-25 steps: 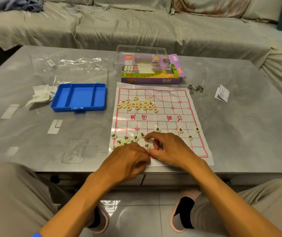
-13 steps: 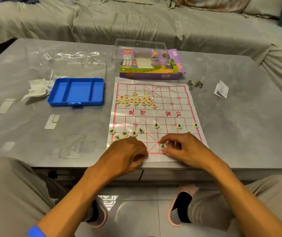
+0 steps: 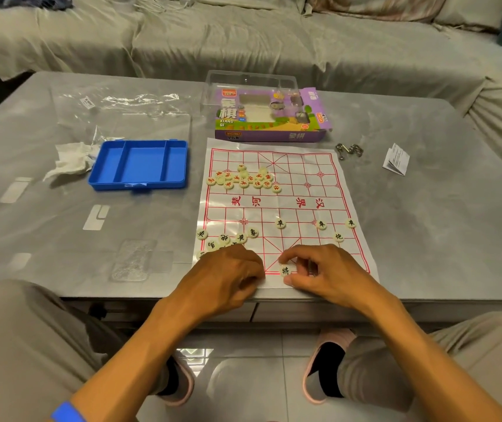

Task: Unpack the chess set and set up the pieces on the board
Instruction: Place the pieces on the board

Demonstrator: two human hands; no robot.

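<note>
I read the right hand [image 3: 322, 272] as pinching the general [image 3: 285, 271], a small pale disc with a black character, between thumb and forefinger at the near edge of the board [image 3: 319, 190], at the foot of the palace diagonals. The left hand [image 3: 228, 278] rests knuckles-up on the board's near left corner with its fingers curled under; whether it holds a piece I cannot tell. Black pieces [image 3: 228, 239] lie in a loose cluster just beyond that hand, unsorted, while four more sit spaced out on lines at the right. Red pieces [image 3: 243, 179] are heaped on the far left of the board, none placed. The box [image 3: 269, 120] and blue tray [image 3: 138, 164] stand beyond the board, the tray's compartments bare. Handling judgement: the discs look light, rigid and smooth, so they should slide readily on the sheet and could skate if nudged; best taken by the rim with two fingertips, or pushed flat from the top. The board is a thin flexible sheet lying on a glossy table [image 3: 426, 223], its near edge at the table's lip, so it may creep or buckle under a sideways drag; I would press down, not across. Crowded pieces should be lifted clear, not swept, to avoid scattering neighbours.
</note>
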